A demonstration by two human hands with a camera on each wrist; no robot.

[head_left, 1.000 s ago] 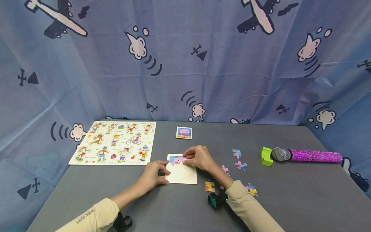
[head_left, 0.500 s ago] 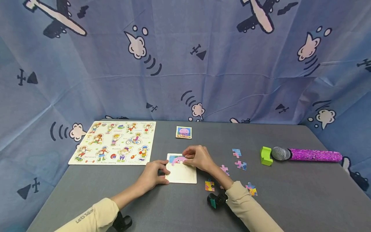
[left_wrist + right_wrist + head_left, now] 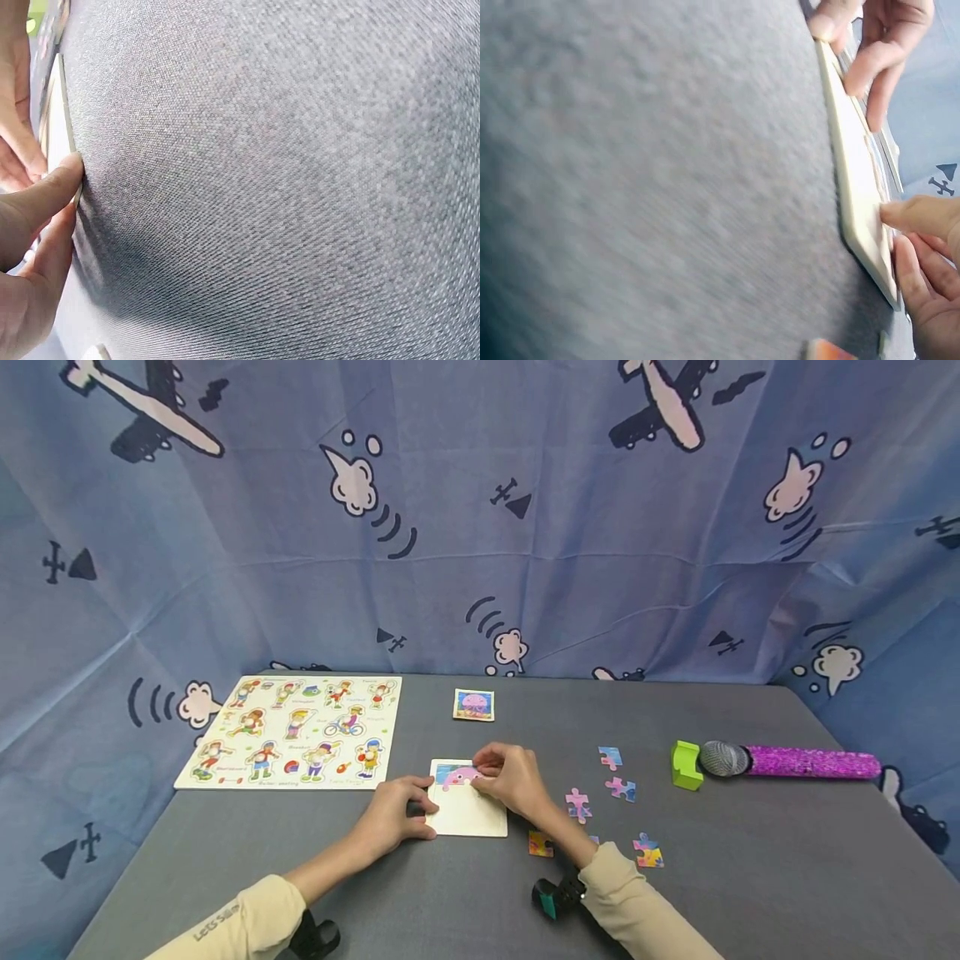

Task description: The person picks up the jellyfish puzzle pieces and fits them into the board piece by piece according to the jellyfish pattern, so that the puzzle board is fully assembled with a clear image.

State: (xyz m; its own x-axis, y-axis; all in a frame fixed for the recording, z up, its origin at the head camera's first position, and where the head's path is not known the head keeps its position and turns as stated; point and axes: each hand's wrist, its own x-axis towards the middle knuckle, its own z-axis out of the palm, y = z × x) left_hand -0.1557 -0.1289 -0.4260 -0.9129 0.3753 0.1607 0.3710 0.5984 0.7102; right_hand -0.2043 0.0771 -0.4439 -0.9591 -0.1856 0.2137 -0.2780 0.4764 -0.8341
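A cream puzzle board (image 3: 467, 814) lies on the grey table, with blue and pink jigsaw pieces (image 3: 457, 777) set along its top. My left hand (image 3: 393, 814) grips the board's left edge, thumb near the lower corner and fingers higher up. At the board's upper right, my right hand (image 3: 513, 779) pinches a puzzle piece that its fingers mostly hide. In the right wrist view, the right thumb (image 3: 919, 216) touches the board's face. Loose pieces lie to the right: a pink one (image 3: 578, 806), a blue-pink one (image 3: 621, 789) and a yellow one (image 3: 540, 844) beside the forearm.
A small picture puzzle (image 3: 474, 705) with a pink jellyfish lies behind the board. At the left is a large board (image 3: 292, 731) of sports figures. A green block (image 3: 686, 766) and a pink glittery microphone (image 3: 810, 762) lie at the right. A printed curtain (image 3: 450, 527) hangs behind.
My right wrist and forearm have shifted slightly down and left, uncovering more of the pink piece beside them. Both hands stay at the board. The view has shifted a little.
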